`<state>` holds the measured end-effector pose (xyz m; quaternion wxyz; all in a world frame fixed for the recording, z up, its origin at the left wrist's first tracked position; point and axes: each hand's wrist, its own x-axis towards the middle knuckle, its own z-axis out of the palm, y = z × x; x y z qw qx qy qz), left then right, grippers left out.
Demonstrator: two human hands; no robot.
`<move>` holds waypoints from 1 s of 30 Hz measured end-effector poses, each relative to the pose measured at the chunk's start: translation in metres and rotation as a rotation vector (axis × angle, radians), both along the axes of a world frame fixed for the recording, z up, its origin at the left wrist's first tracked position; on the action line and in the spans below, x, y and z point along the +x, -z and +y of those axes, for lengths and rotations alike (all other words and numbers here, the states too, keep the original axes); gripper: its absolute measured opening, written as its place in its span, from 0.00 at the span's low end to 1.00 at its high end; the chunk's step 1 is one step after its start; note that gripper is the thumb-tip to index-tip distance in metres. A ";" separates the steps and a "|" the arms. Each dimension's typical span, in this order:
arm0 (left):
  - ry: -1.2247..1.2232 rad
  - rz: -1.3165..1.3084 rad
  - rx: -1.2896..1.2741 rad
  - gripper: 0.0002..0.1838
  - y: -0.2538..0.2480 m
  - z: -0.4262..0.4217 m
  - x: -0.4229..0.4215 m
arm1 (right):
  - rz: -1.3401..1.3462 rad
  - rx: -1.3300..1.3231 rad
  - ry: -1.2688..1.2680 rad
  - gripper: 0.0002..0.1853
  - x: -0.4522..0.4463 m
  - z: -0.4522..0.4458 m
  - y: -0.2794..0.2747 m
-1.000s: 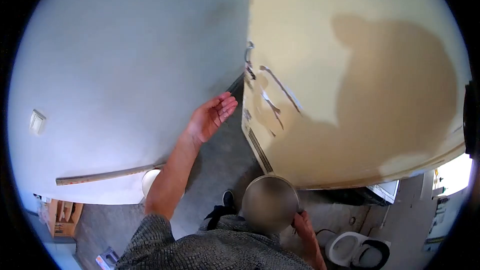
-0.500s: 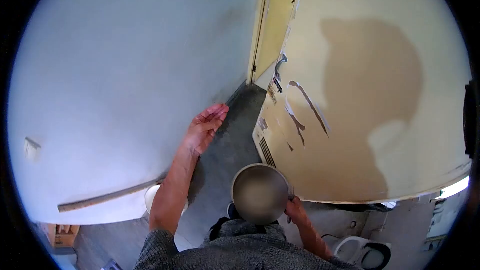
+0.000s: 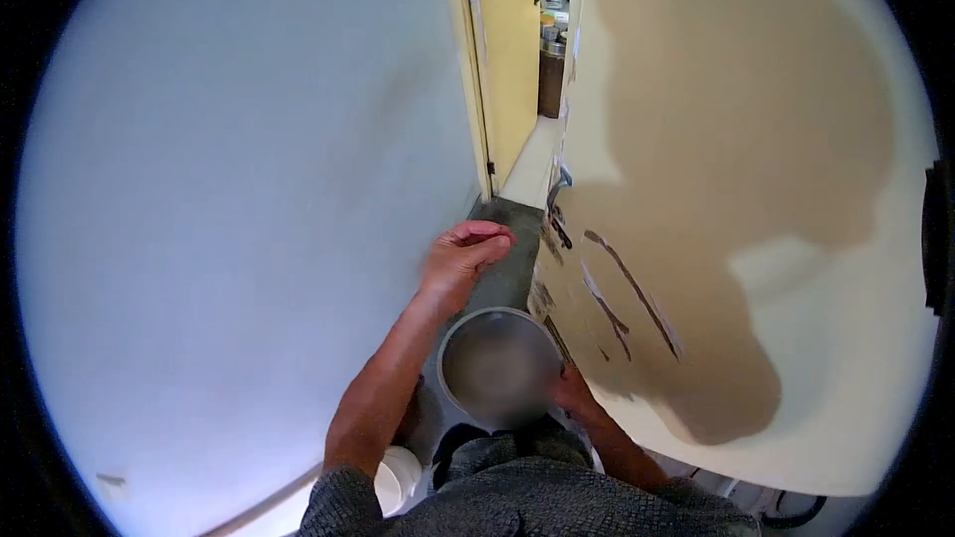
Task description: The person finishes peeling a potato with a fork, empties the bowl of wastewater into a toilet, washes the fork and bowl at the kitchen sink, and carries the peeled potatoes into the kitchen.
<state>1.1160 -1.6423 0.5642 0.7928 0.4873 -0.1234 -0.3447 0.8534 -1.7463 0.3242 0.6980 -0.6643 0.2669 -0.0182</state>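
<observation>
My right hand [image 3: 572, 390] grips the side of a round, light-rimmed pot [image 3: 447, 346], held in front of my body. The inside of the pot is blurred, so its contents cannot be made out. Forward and to the left of the pot, my left hand [image 3: 468, 261] is raised in the air with fingers curled and thumb pressed toward the fingertips. Whether anything small is pinched there is hidden. Beyond it stands a pale yellow door [image 3: 676, 278] with torn, peeling strips and a metal handle [image 3: 562, 182].
A pale blue wall [image 3: 249, 189] runs along my left. Ahead, past the grey floor [image 3: 512, 224], a yellow door panel [image 3: 505, 60] stands beside a gap showing a dark container [image 3: 550, 80] and shelved items. A white bucket [image 3: 398, 477] sits low at left.
My left hand has moved right and its fingers have curled closer together. The pot has shifted slightly left and up. The view has turned, and the doorway gap now shows more.
</observation>
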 end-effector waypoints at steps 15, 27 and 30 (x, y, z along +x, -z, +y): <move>0.302 -0.068 0.024 0.25 -0.035 -0.163 0.080 | 0.344 -0.076 0.026 0.20 0.176 -0.069 -0.041; 0.949 -0.014 -0.025 0.19 -0.024 -0.265 0.143 | 0.110 0.082 0.487 0.22 0.305 -0.160 -0.032; 1.018 0.028 -0.008 0.19 -0.029 -0.294 0.175 | 0.067 0.097 0.600 0.22 0.328 -0.191 -0.033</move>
